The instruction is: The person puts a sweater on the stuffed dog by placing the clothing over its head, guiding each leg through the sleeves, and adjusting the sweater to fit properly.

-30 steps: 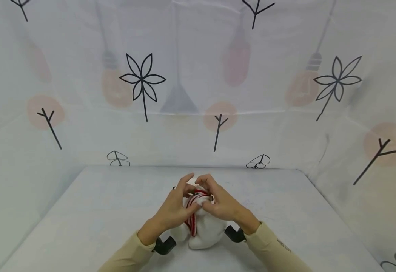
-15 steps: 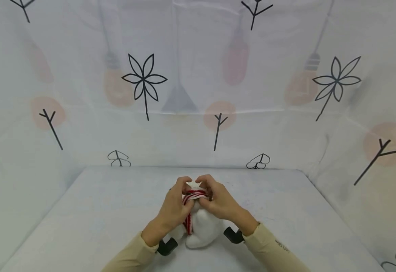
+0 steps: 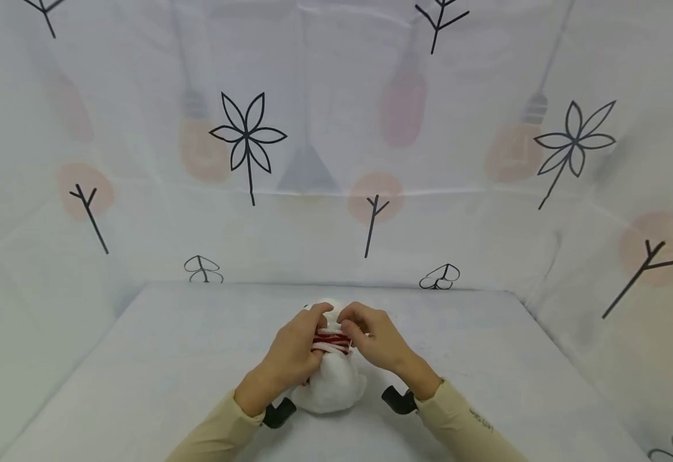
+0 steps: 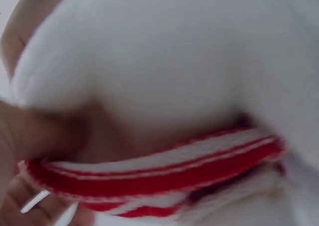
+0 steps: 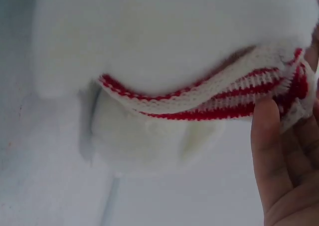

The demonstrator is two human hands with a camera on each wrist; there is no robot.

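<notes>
The white plush toy animal (image 3: 330,385) sits on the pale surface (image 3: 140,385) directly under both hands. The red-and-white striped knitted scarf (image 3: 332,341) already encircles its neck, lying between the two grips. The left hand (image 3: 292,353) pinches the scarf at its left side; the right hand (image 3: 373,340) pinches the opposite end with curled fingers (image 5: 271,151). Judged from this layout, wrapping is largely complete; securing or straightening the ends remains.
</notes>
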